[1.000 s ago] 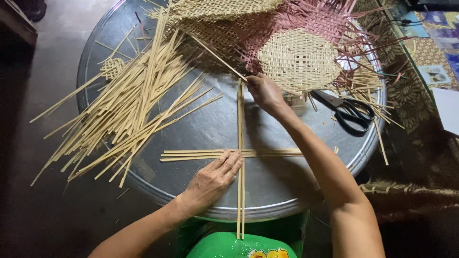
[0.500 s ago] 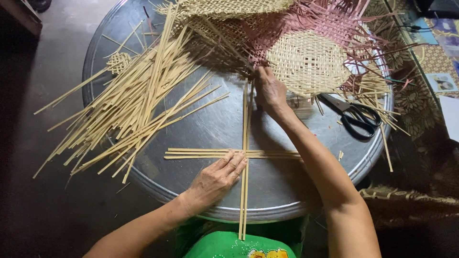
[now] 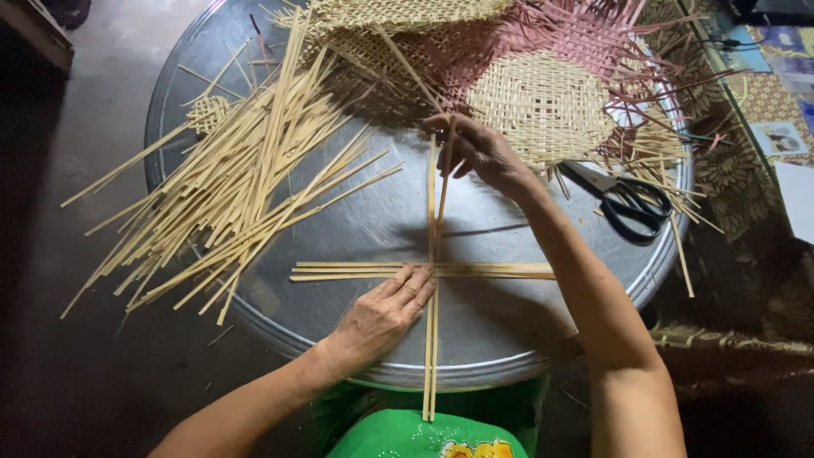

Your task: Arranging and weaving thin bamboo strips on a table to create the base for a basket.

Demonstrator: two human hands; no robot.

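Thin pale bamboo strips form a cross (image 3: 432, 271) on a round metal tray (image 3: 356, 212): a few lie sideways, a few run towards me. My left hand (image 3: 381, 314) lies flat with its fingers pressing on the crossing point. My right hand (image 3: 479, 153) is at the far end of the upright strips and pinches the top of one strip (image 3: 447, 170), lifted slightly off the tray.
A loose heap of bamboo strips (image 3: 229, 187) spreads over the tray's left half. Woven mats in pale and pink strips (image 3: 543, 102) cover the far right. Black scissors (image 3: 623, 199) lie to the right of my right arm. A small woven piece (image 3: 208, 112) sits far left.
My right hand has taken hold of the top of one upright strip and raised it a little. My left hand has stayed pressed on the crossing.
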